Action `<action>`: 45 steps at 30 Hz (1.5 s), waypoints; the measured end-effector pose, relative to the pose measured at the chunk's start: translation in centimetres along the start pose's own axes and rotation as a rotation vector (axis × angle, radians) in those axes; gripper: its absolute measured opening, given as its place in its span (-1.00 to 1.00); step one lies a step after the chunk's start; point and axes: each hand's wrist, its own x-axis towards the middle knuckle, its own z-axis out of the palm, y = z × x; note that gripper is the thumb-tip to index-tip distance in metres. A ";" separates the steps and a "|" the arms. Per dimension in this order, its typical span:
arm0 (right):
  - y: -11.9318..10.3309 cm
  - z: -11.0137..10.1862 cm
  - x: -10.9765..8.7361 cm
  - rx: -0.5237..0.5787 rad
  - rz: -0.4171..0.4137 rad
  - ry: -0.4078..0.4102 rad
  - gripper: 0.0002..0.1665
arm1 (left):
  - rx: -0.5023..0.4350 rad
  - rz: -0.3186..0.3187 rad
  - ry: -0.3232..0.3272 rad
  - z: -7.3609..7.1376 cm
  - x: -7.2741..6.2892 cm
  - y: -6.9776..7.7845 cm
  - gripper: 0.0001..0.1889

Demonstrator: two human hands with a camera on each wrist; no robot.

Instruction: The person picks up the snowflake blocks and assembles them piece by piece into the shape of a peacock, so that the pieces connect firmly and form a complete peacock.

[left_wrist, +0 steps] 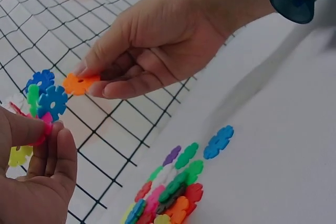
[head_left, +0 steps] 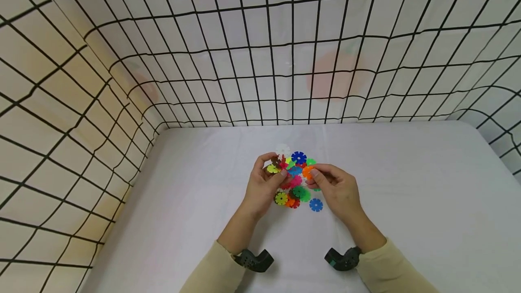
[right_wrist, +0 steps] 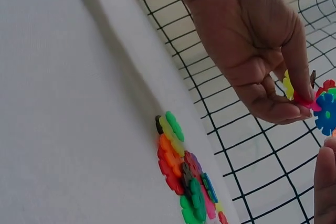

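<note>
Orange disc (left_wrist: 79, 84) between pinching right fingers (left_wrist: 126, 88); left fingers (left_wrist: 65, 153) pinch joined discs (left_wrist: 52, 102) nearby.

A pile of multicoloured notched discs (head_left: 299, 192) is supported by a white surface (head_left: 407, 184); one blue disc (head_left: 315, 205) is seen just beside.

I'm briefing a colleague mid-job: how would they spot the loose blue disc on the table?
On the white table, find the pile of notched discs between the left hand and right hand in the head view. The blue disc lies at the pile's near right. Unlike its overlapping neighbours, it lies alone, slightly apart.
</note>
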 end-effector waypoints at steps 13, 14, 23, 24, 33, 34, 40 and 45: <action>0.6 0.0 0.1 -0.133 -0.275 0.063 -0.78 | 0.171 0.085 0.015 0.3 -0.4 0.1 -0.48; 0.5 0.0 0.1 -0.141 -0.282 0.064 -0.78 | 0.181 0.089 0.016 0.3 -0.4 0.1 -0.49; 0.7 0.6 -0.1 -0.188 -0.273 0.116 -0.79 | 0.244 0.138 0.034 0.5 -0.6 0.1 -0.49; 0.7 0.7 -0.1 -0.181 -0.259 0.121 -0.80 | 0.244 0.141 0.039 0.6 -0.6 0.2 -0.49; 0.8 0.9 -0.2 -0.119 -0.135 0.123 -0.86 | 0.216 0.112 0.059 0.9 -0.7 -0.2 -0.49; 0.8 0.9 -0.2 -0.127 -0.123 0.126 -0.86 | 0.215 0.103 0.052 0.9 -0.6 -0.3 -0.49; 0.6 0.7 0.2 -0.164 -0.017 0.126 -0.79 | 0.203 -0.012 -0.045 0.0 -0.2 -0.3 -0.52; 0.4 0.5 0.2 -0.129 0.065 0.110 -0.69 | 0.104 -0.061 -0.091 -0.3 0.0 0.1 -0.58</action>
